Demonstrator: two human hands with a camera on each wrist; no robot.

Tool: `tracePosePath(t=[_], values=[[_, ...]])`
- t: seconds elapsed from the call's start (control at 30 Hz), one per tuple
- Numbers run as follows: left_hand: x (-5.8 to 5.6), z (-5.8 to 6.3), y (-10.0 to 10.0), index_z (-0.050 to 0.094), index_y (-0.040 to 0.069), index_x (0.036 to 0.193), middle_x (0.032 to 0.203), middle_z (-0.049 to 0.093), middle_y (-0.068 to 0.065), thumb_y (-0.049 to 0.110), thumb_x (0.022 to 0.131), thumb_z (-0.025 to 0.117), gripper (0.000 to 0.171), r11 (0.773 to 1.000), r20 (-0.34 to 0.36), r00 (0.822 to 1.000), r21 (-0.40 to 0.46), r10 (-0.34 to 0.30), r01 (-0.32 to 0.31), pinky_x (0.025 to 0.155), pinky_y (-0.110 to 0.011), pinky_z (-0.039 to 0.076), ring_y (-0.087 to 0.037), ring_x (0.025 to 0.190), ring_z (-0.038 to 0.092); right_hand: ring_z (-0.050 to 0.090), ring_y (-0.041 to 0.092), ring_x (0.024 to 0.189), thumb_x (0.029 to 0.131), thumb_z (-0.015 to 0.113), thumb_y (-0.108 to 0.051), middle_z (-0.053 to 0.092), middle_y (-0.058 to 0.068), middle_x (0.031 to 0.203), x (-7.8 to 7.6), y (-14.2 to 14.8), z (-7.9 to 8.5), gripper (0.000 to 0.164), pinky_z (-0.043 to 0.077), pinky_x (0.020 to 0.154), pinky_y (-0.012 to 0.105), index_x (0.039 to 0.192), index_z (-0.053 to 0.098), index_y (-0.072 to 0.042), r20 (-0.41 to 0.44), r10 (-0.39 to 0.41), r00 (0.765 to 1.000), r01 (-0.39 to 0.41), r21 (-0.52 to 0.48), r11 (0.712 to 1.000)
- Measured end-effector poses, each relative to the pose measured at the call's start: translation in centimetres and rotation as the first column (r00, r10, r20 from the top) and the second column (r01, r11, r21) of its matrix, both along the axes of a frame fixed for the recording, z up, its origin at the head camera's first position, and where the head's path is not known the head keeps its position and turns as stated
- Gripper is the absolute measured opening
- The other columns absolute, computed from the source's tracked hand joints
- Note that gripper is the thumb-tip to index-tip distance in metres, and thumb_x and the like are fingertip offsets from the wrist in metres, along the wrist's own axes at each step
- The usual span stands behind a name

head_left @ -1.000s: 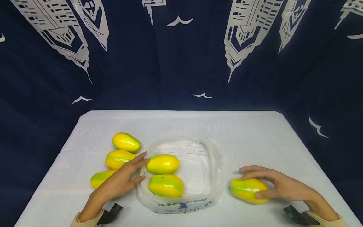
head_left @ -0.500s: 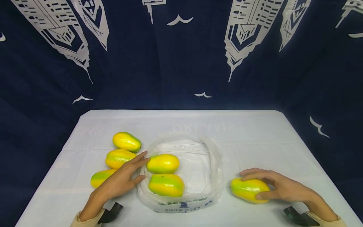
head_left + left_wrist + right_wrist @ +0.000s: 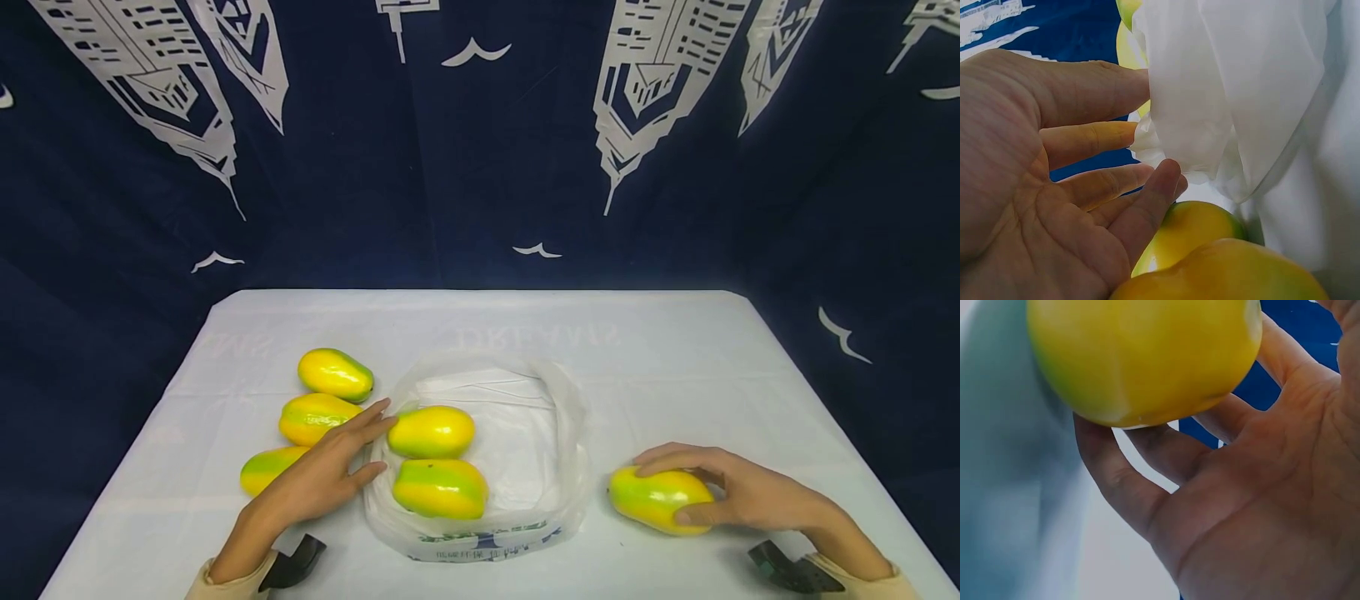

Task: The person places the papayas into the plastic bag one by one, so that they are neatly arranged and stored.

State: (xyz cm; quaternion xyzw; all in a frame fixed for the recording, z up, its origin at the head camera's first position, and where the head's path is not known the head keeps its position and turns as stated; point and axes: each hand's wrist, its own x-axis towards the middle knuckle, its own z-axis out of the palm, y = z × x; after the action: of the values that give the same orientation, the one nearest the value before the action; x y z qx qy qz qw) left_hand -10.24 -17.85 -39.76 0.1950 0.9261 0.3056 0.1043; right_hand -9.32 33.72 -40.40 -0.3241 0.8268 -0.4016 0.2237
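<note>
On the right of the table lies a yellow-green mango [image 3: 651, 500]. My right hand [image 3: 750, 492] grips it, thumb on the near side and fingers over the far side; in the right wrist view the mango [image 3: 1141, 356] sits against the fingers. A translucent white plastic bag [image 3: 480, 546] stands with its mouth spread wide at the centre. Inside it two mangoes, a far one [image 3: 431, 432] and a near one [image 3: 441, 489], lie along the left. With fingers extended, my left hand [image 3: 322, 475] touches the bag's left rim; the left wrist view shows fingertips against the plastic [image 3: 1191, 87].
Left of the bag, three more mangoes lie in a row: a far one [image 3: 335, 374], a middle one [image 3: 315, 418] and a near one [image 3: 266, 472] partly behind my left hand. A white cloth [image 3: 660, 358] covers the table; a dark blue printed curtain [image 3: 480, 167] hangs behind.
Over the last second my right hand has settled slightly more closely round the right mango, which remains in nearly the same place. My left hand and the bag stay still.
</note>
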Motion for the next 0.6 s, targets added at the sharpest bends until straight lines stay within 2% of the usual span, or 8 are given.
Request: tracePosePath(t=[0.23, 0.6], values=[[0.0, 0.1, 0.0, 0.05, 0.008, 0.147, 0.164, 0.029, -0.011, 0.012, 0.094, 0.07, 0.057, 1.0, 0.0, 1.0, 0.001, -0.002, 0.002, 0.115, -0.062, 0.033, -0.037, 0.149, 0.031, 0.048, 0.0, 0.132, 0.089, 0.076, -0.014, 0.057, 0.002, 0.144, -0.1, 0.3, 0.9, 0.055, 0.042, 0.102, 0.015, 0.14, 0.057, -0.016, -0.083, 0.002, 0.997, -0.004, -0.019, 1.0], [0.0, -0.1, 0.0, 0.05, 0.008, 0.147, 0.164, 0.029, -0.011, 0.013, 0.094, 0.069, 0.057, 1.0, 0.001, 1.0, 0.0, 0.004, -0.004, 0.115, -0.062, 0.032, -0.037, 0.149, 0.03, 0.045, -0.006, 0.133, 0.086, 0.079, -0.016, 0.057, -0.002, 0.144, -0.6, 0.1, 3.1, 0.057, 0.042, 0.101, 0.014, 0.139, 0.059, -0.022, -0.188, -0.091, 0.978, 0.1, 0.037, 0.994]])
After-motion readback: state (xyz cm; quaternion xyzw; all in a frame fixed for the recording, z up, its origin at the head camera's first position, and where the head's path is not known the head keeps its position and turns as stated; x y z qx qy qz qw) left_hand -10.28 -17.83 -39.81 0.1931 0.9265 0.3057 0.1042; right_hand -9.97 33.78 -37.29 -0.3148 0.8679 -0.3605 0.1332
